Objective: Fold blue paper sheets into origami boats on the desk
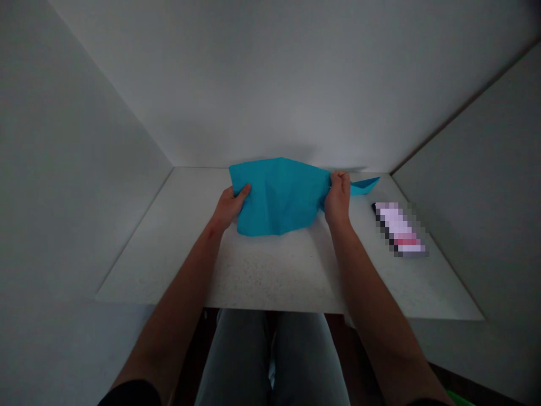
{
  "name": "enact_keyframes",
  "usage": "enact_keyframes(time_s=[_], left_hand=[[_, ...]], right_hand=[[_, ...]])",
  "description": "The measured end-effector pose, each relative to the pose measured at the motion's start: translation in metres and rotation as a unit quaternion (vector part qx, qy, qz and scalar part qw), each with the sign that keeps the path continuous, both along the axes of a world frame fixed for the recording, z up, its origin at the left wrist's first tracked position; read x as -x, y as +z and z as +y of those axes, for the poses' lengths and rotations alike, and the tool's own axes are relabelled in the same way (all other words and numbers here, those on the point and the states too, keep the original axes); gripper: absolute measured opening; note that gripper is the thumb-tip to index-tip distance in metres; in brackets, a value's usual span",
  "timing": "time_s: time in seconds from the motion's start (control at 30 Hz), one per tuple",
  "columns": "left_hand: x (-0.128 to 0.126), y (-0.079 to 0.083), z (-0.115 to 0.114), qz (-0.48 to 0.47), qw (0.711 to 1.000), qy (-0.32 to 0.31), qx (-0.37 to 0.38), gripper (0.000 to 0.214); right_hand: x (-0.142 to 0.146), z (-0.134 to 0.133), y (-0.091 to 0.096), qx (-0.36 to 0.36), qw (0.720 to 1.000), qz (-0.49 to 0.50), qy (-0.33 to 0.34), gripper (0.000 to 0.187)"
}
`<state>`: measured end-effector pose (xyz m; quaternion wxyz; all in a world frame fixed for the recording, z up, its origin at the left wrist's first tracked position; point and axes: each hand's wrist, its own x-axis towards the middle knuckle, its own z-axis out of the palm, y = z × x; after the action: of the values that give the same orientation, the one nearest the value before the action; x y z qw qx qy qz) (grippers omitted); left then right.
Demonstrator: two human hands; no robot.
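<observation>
A sheet of blue paper (282,197) with faint creases is held up above the desk between both hands. My left hand (230,204) grips its left edge, the thumb lying on the near face and the fingers hidden behind. On the opposite side, my right hand (338,196) is closed on the right edge near the upper corner. Just past the right hand lies a folded blue paper boat (365,186), its left end hidden by that hand.
The white desk (270,282) is bounded by a back wall (279,84) and side panels at left and right. A phone (399,228), blurred into pixels, lies at the right. My legs (270,361) are below the desk's front edge.
</observation>
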<state>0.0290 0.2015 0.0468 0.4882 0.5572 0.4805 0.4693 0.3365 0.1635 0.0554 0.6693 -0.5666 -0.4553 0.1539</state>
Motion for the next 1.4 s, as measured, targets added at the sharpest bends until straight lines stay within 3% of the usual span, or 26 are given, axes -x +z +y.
enact_keyframes(time_s=[0.1, 0.33, 0.4, 0.47, 0.53, 0.57, 0.67, 0.73, 0.8, 0.9, 1.0, 1.13, 1.2, 1.27, 1.33, 1.4], left_hand=[[0.019, 0.011, -0.016, 0.131, 0.989, 0.035, -0.053, 0.056], [0.07, 0.023, -0.044, 0.295, 0.952, 0.068, -0.04, 0.048], [0.081, 0.026, -0.052, 0.377, 0.923, 0.08, -0.024, 0.045], [0.085, 0.027, -0.064, 0.468, 0.874, 0.124, -0.045, 0.055], [0.081, 0.024, -0.078, 0.529, 0.83, 0.137, -0.11, 0.067], [0.077, 0.02, -0.086, 0.544, 0.818, 0.113, -0.149, 0.067], [0.057, 0.002, -0.109, 0.552, 0.806, -0.021, -0.214, 0.062], [0.047, -0.011, -0.122, 0.565, 0.798, -0.055, -0.202, 0.065], [0.042, -0.02, -0.128, 0.585, 0.789, -0.048, -0.18, 0.07], [0.05, -0.024, -0.126, 0.601, 0.781, -0.042, -0.166, 0.077], [0.072, -0.016, -0.113, 0.617, 0.769, -0.059, -0.156, 0.076], [0.101, 0.003, -0.091, 0.646, 0.75, -0.09, -0.114, 0.06], [0.107, 0.01, -0.083, 0.649, 0.753, -0.072, -0.085, 0.057], [0.106, 0.012, -0.078, 0.646, 0.761, -0.029, -0.057, 0.067], [0.104, 0.008, -0.074, 0.638, 0.769, 0.005, -0.039, 0.083], [0.107, 0.0, -0.07, 0.629, 0.776, 0.004, -0.043, 0.092]], right_hand=[[0.01, -0.006, 0.008, -0.014, 0.999, -0.017, -0.049, 0.043], [0.017, -0.015, 0.019, 0.006, 0.991, -0.13, 0.019, 0.031], [0.022, -0.018, 0.023, -0.019, 0.982, -0.187, 0.02, 0.028], [0.034, -0.025, 0.027, -0.048, 0.966, -0.251, 0.043, 0.026], [0.053, -0.034, 0.029, -0.061, 0.94, -0.317, 0.109, 0.026], [0.065, -0.04, 0.028, -0.053, 0.922, -0.35, 0.16, 0.028], [0.097, -0.054, 0.015, 0.011, 0.844, -0.443, 0.301, 0.039], [0.11, -0.059, 0.0, 0.061, 0.804, -0.479, 0.348, 0.053], [0.114, -0.059, -0.017, 0.104, 0.768, -0.509, 0.376, 0.066], [0.106, -0.054, -0.029, 0.134, 0.74, -0.533, 0.388, 0.078], [0.094, -0.048, -0.025, 0.132, 0.739, -0.528, 0.398, 0.08], [0.09, -0.043, -0.015, 0.079, 0.741, -0.477, 0.465, 0.056], [0.096, -0.044, -0.014, 0.044, 0.74, -0.419, 0.524, 0.045], [0.102, -0.045, -0.014, 0.019, 0.744, -0.349, 0.569, 0.039], [0.105, -0.046, -0.011, -0.007, 0.773, -0.303, 0.557, 0.035], [0.098, -0.045, -0.004, -0.042, 0.824, -0.309, 0.472, 0.03]])
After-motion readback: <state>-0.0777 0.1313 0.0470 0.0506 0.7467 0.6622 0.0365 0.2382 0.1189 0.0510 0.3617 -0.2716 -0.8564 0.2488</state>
